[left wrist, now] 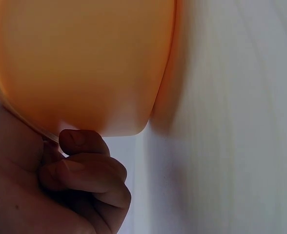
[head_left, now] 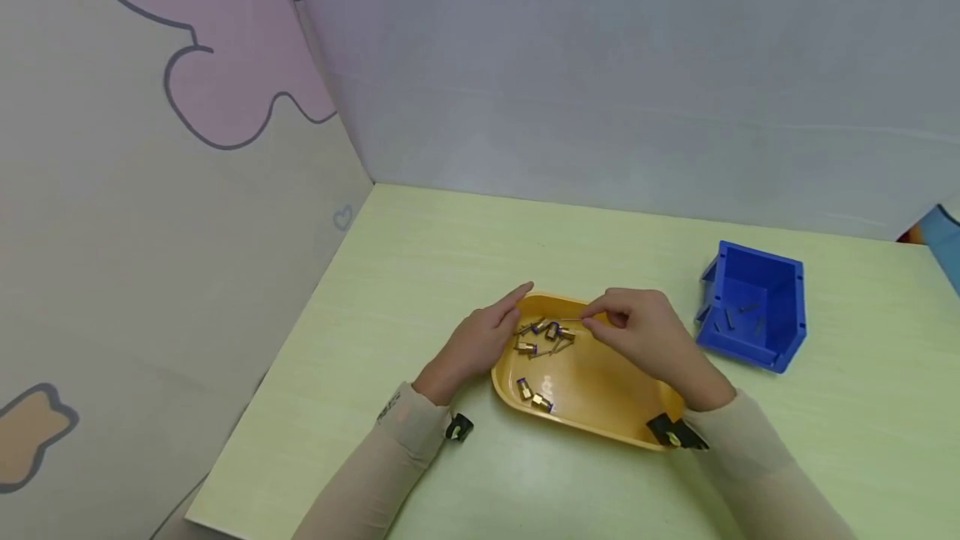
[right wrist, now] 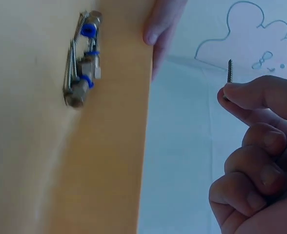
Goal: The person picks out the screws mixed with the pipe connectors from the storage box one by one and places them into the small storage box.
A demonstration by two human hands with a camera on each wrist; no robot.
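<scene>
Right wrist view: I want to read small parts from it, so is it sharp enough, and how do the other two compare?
Right wrist view: the thin dark screw pinched by the right hand is fairly crisp, while the brass fittings with blue rings in the yellow plastic tray are smeared. Left wrist view: the tray's underside is a soft, glowing blur beside the left hand. Head view: evenly lit, parts tiny.
</scene>
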